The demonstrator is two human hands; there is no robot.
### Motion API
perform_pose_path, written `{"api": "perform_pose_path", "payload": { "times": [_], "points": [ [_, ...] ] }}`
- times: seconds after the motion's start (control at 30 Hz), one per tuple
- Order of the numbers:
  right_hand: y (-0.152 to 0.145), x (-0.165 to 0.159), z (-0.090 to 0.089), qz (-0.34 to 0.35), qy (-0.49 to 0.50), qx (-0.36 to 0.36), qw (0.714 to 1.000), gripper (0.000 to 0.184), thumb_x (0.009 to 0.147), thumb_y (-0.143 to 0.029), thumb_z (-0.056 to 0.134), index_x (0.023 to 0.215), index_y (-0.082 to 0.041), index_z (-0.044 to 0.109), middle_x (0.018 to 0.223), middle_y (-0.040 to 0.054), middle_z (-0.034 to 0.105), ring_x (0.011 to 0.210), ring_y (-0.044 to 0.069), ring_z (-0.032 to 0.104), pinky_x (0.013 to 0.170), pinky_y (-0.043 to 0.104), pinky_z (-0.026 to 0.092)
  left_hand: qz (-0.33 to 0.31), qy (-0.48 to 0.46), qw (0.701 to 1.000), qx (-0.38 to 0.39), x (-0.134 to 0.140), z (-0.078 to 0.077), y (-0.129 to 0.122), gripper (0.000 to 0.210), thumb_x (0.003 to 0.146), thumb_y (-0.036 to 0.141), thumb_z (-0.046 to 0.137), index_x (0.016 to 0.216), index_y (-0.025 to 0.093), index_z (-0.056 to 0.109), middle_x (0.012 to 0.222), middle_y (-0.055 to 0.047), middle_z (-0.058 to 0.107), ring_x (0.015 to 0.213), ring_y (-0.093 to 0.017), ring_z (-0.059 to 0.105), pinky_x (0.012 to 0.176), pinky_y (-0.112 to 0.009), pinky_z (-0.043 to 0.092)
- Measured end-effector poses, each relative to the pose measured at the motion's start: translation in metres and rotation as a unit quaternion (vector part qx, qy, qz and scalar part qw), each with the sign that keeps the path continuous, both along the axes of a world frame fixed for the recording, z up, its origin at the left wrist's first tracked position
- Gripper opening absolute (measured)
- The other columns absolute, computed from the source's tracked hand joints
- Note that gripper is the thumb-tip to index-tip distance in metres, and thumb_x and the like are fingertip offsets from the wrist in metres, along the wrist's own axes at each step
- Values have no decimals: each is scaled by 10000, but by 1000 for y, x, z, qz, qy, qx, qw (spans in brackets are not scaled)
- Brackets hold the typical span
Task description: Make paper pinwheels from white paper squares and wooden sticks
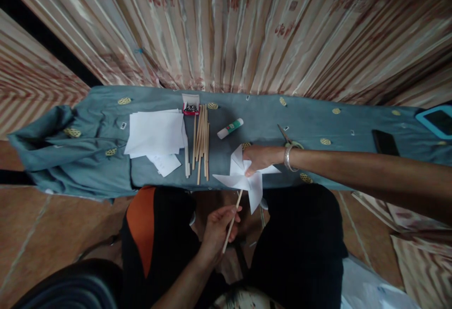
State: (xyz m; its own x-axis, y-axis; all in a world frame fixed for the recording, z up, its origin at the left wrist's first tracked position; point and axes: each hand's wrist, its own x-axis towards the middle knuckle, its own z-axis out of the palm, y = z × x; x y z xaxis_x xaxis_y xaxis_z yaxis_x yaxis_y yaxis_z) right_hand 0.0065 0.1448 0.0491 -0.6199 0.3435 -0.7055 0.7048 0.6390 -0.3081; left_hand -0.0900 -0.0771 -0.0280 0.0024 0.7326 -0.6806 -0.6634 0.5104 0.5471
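A white paper pinwheel [254,187] with several pointed blades lies at the table's front edge, one blade hanging over it. My left hand [221,224] is closed around a thin wooden stick [231,224], which slants up to the underside of the pinwheel. From above, my right hand [259,157], with a silver bracelet at the wrist, presses its fingers on the pinwheel's centre. Those fingertips are partly hidden, and whether they pinch a small pin there cannot be seen.
On the grey-green cloth [318,116] lie white paper sheets [155,132], pens [187,160], several wooden sticks [201,139], a small red box of pins [191,108], a glue stick [230,128], scissors [285,134] and a dark phone [384,142]. A blue-framed device [438,120] sits far right.
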Motion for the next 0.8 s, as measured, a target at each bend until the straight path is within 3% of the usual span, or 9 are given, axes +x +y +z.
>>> {"api": "perform_pose_path", "payload": {
  "times": [0.3, 0.53, 0.8],
  "points": [
    [3, 4, -6, 14, 26, -36, 999, 232, 746, -274, 699, 939, -151, 731, 911, 55, 732, 865, 206, 663, 700, 238, 429, -42, -8, 999, 3, 20, -6, -1, 515, 550, 523, 841, 834, 101, 760, 627, -36, 654, 411, -88, 534, 429, -235, 444],
    [2, -1, -3, 9, -10, -22, 1000, 299, 730, -308, 716, 971, -131, 730, 937, 77, 731, 882, 226, 657, 700, 251, 435, -40, -20, 999, 0, 30, -8, 0, 579, 513, 560, 851, 838, 91, 755, 624, -39, 651, 423, -114, 565, 439, -266, 484],
    [8, 4, -12, 9, 7, -26, 1000, 347, 710, -355, 727, 1004, -171, 746, 904, 58, 738, 837, 217, 652, 684, 252, 431, -43, -8, 999, 12, 27, -7, -1, 524, 557, 522, 833, 860, 103, 749, 653, -41, 657, 442, -108, 564, 442, -249, 464]
  ]
}}
